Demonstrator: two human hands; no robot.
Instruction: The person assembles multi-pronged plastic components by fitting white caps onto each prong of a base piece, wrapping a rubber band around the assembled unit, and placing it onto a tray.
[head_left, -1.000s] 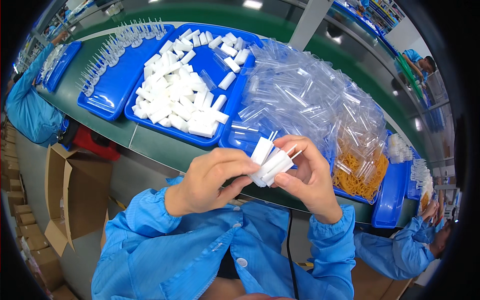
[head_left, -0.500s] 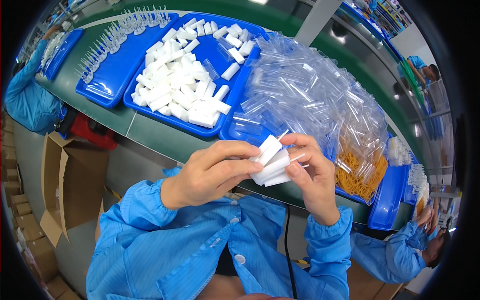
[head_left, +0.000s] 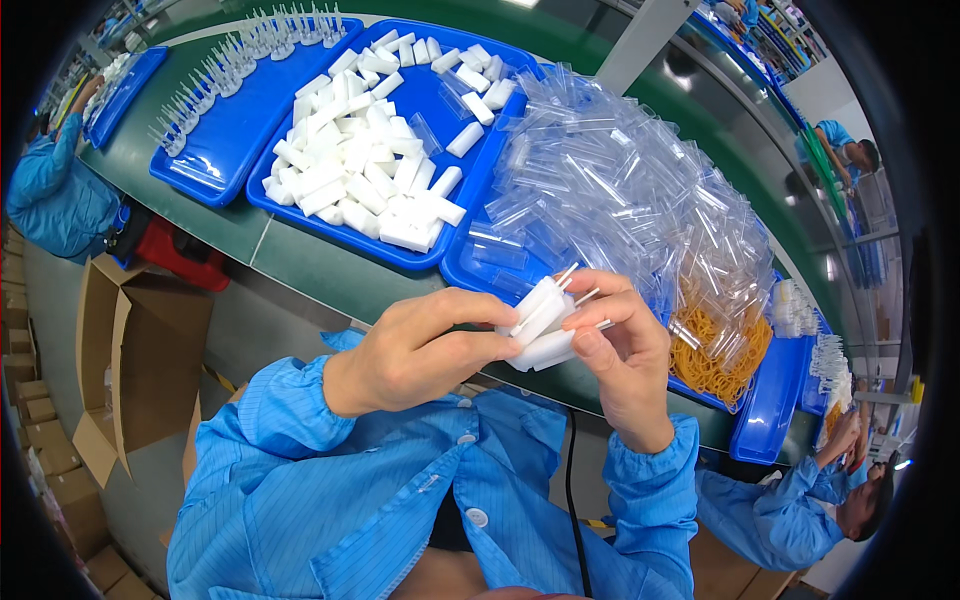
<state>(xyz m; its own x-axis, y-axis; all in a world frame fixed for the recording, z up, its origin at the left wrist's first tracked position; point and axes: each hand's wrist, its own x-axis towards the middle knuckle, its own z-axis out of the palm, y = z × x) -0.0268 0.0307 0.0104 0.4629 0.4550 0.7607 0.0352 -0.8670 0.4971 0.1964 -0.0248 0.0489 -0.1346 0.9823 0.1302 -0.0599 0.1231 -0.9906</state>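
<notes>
In front of my chest, both hands hold a small bundle of white blocks [head_left: 541, 318]. Several thin white sticks [head_left: 568, 275] stick out of its far right side. My left hand [head_left: 425, 350] pinches the bundle's left end between thumb and fingers. From the right, my right hand [head_left: 632, 350] closes on it, thumb in front and fingers behind, beside the sticks. The fingers partly hide how the blocks fit together. Past my hands, a heap of similar white blocks [head_left: 345, 150] lies in a blue tray [head_left: 425, 110].
Clear plastic sleeves [head_left: 610, 170] overflow a tray to the right, beside orange rubber bands [head_left: 725, 365]. Clear stemmed pieces [head_left: 225, 80] stand on the left tray [head_left: 215, 170]. An open carton [head_left: 150, 350] sits at lower left. Co-workers [head_left: 60, 205] sit along the green bench [head_left: 310, 290].
The blocks have been turned and drawn closer together between my fingers, and the sticks now show more at the top. My hands stay in nearly the same place.
</notes>
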